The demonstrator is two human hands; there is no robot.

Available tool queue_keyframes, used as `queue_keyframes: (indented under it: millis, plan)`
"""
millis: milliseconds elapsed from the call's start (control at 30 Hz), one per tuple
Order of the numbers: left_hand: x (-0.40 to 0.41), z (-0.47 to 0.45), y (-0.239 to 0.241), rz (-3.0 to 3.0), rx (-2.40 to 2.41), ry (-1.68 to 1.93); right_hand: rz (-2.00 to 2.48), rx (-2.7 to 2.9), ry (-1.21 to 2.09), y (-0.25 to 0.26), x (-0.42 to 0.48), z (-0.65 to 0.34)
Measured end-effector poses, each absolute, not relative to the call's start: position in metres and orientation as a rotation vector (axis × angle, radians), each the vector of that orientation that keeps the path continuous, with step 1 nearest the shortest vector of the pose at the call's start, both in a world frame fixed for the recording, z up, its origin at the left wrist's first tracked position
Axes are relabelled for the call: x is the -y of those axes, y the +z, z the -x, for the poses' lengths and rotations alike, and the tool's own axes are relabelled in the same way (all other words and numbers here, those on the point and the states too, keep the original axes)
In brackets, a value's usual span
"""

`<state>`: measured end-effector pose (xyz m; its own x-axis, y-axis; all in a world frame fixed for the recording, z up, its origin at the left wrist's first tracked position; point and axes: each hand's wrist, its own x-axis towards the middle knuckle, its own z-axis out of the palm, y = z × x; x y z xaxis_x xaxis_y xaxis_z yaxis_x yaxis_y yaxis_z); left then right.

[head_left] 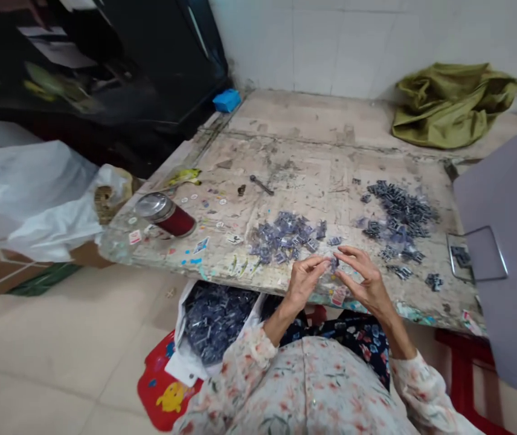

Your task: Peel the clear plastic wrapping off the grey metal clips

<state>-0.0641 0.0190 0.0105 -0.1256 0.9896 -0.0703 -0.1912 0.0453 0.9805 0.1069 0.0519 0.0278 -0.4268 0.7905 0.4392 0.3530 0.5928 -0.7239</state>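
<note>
Just above the table's front edge, my left hand (304,279) pinches a small clear bag (333,263) with something dark in it. My right hand (366,279) is on the bag's other side, thumb and fingers apart; whether a fingertip touches it is hard to see. To the left of my hands lies a pile of small filled clear bags (285,234). A heap of loose dark grey small parts (401,208) is on the right, with smaller clusters of parts (400,272) nearer the front edge.
The worn table (304,157) bears a red tumbler with a metal lid (168,214), a small metal tool (261,185) and an olive cloth bag (458,106). Below the edge stands a white sack of filled bags (220,320). A grey panel with a wire handle (507,241) rises at right.
</note>
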Motion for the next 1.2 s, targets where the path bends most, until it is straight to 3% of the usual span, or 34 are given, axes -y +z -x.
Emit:
queue_keyframes:
  millis: [100, 300, 867, 1200]
  plan:
    - [-0.020, 0.041, -0.023, -1.164, -1.377, 1.481, 1.046, 1.896, 0.634, 0.000, -0.045, -0.109]
    - [-0.011, 0.020, -0.064, -1.549, -1.514, 1.426, 1.147, 1.829, 0.685, -0.043, -0.032, -0.113]
    - [-0.014, 0.032, -0.038, -1.940, -1.617, 0.958, 1.239, 1.848, 0.842, -0.045, -0.035, -0.120]
    - [-0.007, 0.035, -0.049, -2.050, -1.588, 1.064, 1.138, 2.071, 0.744, -0.043, -0.037, -0.119]
